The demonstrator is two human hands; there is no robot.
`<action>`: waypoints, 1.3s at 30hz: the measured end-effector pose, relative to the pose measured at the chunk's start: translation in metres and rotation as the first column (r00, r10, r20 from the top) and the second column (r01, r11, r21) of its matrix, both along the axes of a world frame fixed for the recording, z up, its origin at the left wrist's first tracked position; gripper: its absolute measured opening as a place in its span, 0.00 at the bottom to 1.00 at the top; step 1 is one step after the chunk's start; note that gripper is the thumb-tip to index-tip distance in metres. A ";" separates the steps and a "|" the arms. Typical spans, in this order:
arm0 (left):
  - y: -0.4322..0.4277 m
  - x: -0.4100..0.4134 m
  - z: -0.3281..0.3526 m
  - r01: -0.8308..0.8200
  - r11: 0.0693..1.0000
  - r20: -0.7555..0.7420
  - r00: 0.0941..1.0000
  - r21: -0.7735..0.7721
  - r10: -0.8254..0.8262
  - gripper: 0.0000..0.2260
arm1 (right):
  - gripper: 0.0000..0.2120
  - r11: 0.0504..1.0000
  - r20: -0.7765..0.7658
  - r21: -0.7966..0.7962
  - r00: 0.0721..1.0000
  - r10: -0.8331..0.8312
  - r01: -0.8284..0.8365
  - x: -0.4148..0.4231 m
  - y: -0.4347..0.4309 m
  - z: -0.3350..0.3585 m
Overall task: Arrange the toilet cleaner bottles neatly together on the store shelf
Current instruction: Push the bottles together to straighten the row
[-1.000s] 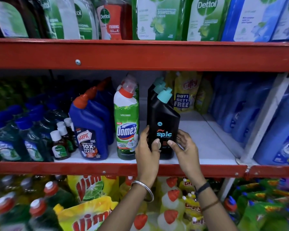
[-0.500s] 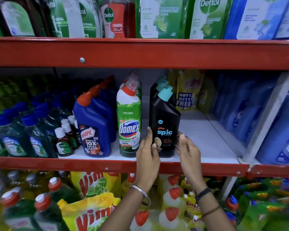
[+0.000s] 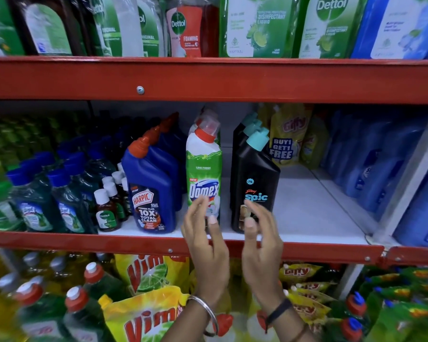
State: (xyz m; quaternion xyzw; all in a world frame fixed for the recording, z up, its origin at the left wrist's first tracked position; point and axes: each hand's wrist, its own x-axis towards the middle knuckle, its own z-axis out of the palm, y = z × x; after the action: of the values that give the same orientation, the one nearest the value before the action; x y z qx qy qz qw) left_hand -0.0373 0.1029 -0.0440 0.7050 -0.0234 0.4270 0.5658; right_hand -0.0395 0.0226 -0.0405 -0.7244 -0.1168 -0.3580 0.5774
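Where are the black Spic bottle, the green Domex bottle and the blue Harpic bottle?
Spic bottle (image 3: 256, 178): head view, black body above the label.
Domex bottle (image 3: 203, 169): head view, green upper body.
Harpic bottle (image 3: 148, 174): head view, blue body.

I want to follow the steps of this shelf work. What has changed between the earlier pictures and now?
Both hands let go of the black Spic bottle: the left hand and right hand have drawn back toward the shelf edge, fingers open. The Spic bottle stays upright, a gap beside the Domex bottle. The Harpic bottle has not moved.
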 end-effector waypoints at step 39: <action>0.150 0.013 0.019 0.157 0.974 -0.086 0.981 -0.164 -0.173 0.20 | 0.38 0.955 -0.217 0.104 0.931 0.295 -0.279 0.008 0.135 0.000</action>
State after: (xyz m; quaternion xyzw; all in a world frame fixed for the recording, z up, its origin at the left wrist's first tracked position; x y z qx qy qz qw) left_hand -0.0244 0.2532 -0.0245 0.6745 -0.0203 0.3433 0.6533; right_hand -0.0314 0.1576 -0.0402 -0.7149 -0.1410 -0.1875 0.6587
